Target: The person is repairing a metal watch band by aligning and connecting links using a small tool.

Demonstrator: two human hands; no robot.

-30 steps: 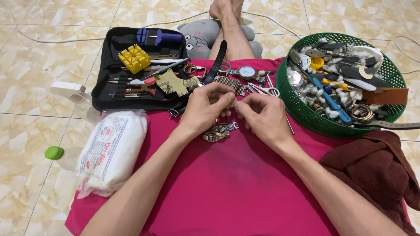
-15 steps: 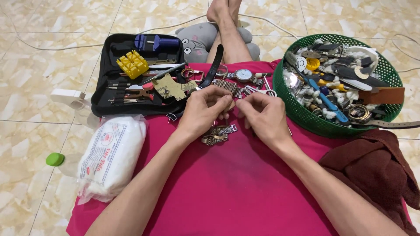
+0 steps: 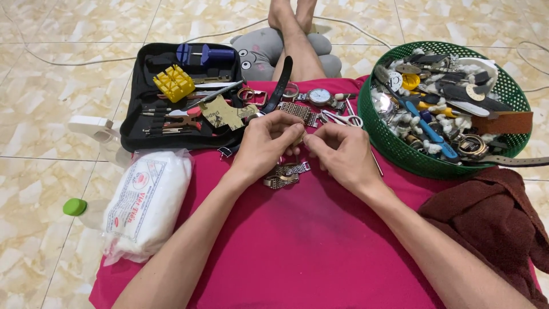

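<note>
Since half a second ago my hands are staying almost where they were, fingertips still drawn together over the same spot; only the view is shifting a little. I am pinching a small part of the metal watch band [image 3: 284, 174] between both sets of fingertips; the part itself is too small to make out. The band is hanging from my grip and trailing onto the pink cloth [image 3: 297, 246], just below my left hand [image 3: 264, 144]. My left fingers are curled narrow around it; my right hand [image 3: 337, 151] is closing thumb and forefinger against the same point. Just beyond my knuckles a silver watch [image 3: 319, 96] and a mesh strap [image 3: 297, 111] are lying. The black tool case [image 3: 150, 114] is standing open to the left, the green basket [image 3: 400, 150] of watch parts to the right. A white bag [image 3: 146, 203] is resting near my left forearm.
</note>
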